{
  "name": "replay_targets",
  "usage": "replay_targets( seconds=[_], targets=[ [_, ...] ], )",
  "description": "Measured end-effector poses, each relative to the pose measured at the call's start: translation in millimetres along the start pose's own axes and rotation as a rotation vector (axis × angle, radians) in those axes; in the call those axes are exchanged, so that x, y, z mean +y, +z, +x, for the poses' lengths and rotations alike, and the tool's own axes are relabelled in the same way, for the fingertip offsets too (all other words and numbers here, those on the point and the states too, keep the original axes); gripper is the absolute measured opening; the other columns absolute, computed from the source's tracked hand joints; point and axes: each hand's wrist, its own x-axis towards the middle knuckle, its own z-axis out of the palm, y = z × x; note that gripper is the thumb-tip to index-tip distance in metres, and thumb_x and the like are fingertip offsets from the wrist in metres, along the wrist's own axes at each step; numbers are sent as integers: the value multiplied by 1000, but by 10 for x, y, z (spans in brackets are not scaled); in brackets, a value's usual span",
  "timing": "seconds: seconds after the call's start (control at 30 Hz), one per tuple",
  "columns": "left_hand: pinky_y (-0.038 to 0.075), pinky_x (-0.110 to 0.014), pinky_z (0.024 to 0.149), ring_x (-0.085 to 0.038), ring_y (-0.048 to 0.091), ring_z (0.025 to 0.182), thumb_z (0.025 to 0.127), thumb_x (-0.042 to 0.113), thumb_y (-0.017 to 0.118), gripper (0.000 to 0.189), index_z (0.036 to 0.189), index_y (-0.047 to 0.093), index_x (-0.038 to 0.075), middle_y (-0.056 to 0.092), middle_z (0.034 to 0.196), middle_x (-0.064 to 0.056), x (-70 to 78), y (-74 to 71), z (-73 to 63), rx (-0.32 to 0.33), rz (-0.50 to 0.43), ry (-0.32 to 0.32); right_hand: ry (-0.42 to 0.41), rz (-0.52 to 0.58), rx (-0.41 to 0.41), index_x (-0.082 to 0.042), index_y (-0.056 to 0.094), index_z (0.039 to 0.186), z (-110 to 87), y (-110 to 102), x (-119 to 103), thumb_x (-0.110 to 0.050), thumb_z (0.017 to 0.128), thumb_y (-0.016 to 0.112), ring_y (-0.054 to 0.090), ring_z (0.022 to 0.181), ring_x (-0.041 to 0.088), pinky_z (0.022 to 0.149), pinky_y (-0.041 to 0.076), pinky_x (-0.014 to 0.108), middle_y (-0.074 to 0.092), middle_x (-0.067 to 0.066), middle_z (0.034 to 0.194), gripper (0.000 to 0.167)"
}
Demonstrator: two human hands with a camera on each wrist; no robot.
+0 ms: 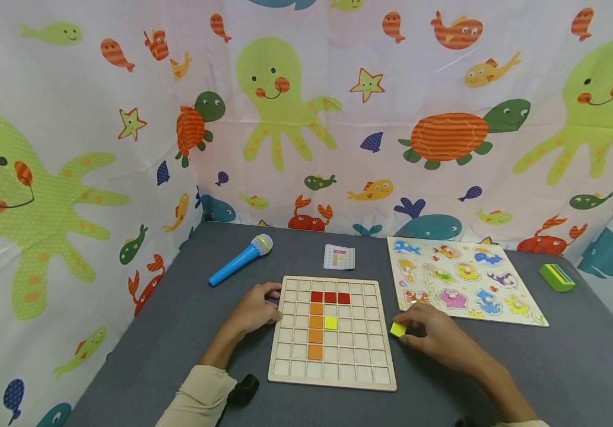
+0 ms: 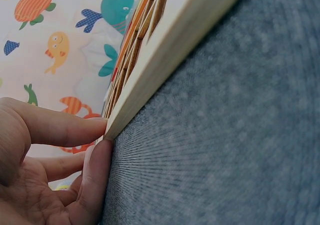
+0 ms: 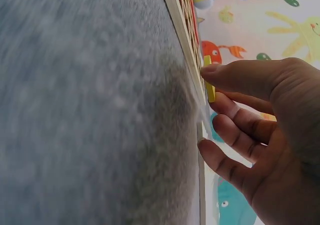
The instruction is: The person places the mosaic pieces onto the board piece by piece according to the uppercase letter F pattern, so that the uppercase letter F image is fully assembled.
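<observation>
A wooden grid board (image 1: pixel 332 384) lies flat on the dark table. It bears a row of red squares (image 1: pixel 330 298), a column of orange squares (image 1: pixel 315 322) and one yellow square (image 1: pixel 330 323). My left hand (image 1: pixel 250 311) grips the board's left edge, thumb and finger meeting at the rim in the left wrist view. To the right of the board, my right hand (image 1: pixel 434 335) pinches a small yellow square tile (image 1: pixel 397 330) between thumb and forefinger. In the right wrist view the tile (image 3: pixel 208 80) stands on edge, with the other fingers loosely bent.
A blue toy microphone (image 1: pixel 240 261) lies at the back left. Behind the board is a small pattern card (image 1: pixel 339 257). An animal puzzle board (image 1: pixel 466 281) lies at the right, with a green striped block (image 1: pixel 556 277) beyond it. A printed cloth encloses the table's back and sides.
</observation>
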Motion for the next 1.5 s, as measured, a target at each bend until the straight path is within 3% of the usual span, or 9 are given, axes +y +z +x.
replay_targets(
  seconds=[0.9,1.1,1.3,1.5],
  targets=[
    [55,-30,68,-18,64,85,75,-6,71,70,145,60,1,59,123,-15,-15,7,15,6,14,-4,-83,65,-73,-8,77,122,303,213,-261,-21,93,81,54,91,14,75,46,26,62,-3,106,31],
    [55,-30,68,-18,65,86,75,-6,70,70,144,60,0,59,123,-15,-25,1,26,2,9,6,-74,41,-85,-11,78,122,359,265,-356,-20,94,80,53,100,16,82,48,29,66,-4,113,30],
    [54,-30,67,-18,64,85,74,-5,70,71,144,60,1,59,123,-15,-14,3,26,7,15,-3,-95,33,-85,-11,78,122,403,312,-445,-21,94,79,56,111,19,93,51,40,67,0,121,30],
    [55,-30,68,-19,64,87,75,-5,71,71,145,60,1,59,123,-15,11,4,17,4,14,-9,-110,3,-68,-12,78,122,463,364,-513,-18,94,77,56,112,19,97,51,45,67,-2,120,28]
  ],
)
